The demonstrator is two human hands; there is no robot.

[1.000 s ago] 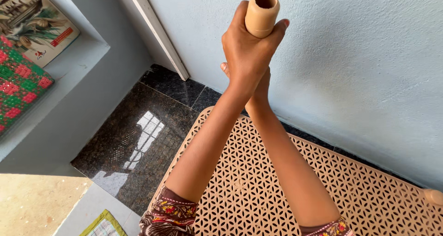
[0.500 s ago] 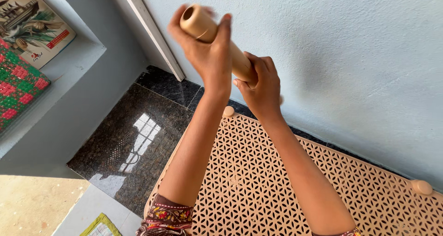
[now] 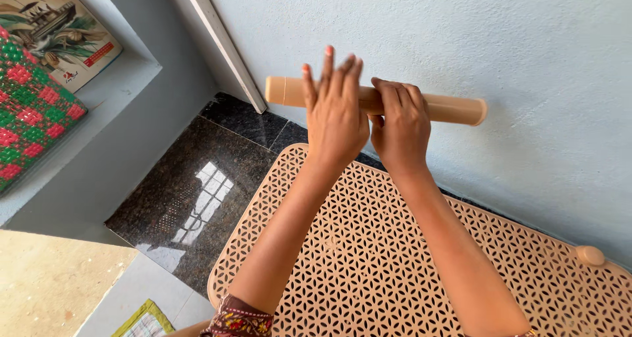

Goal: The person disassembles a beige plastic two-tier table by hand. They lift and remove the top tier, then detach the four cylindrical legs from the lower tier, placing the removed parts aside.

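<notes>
A tan plastic tube (image 3: pixel 447 108) lies level in the air in front of a pale blue wall, above a tan perforated plastic panel (image 3: pixel 368 264). My right hand (image 3: pixel 399 126) grips the tube near its middle, fingers curled over the top. My left hand (image 3: pixel 334 110) rests against the tube just left of the right one, with fingers straight and spread upward, palm on the tube. The tube's left end (image 3: pixel 280 90) sticks out past my left hand.
A round tan knob (image 3: pixel 590 255) stands at the panel's far right edge. Dark polished stone floor (image 3: pixel 191 185) lies to the left. A grey ledge at upper left holds a red and green woven mat (image 3: pixel 29 113) and a picture book (image 3: pixel 62 37).
The tube has swung from upright, end toward me, down to level along the wall. My left hand has gone from a closed grip to spread fingers; my right hand has stayed wrapped on it.
</notes>
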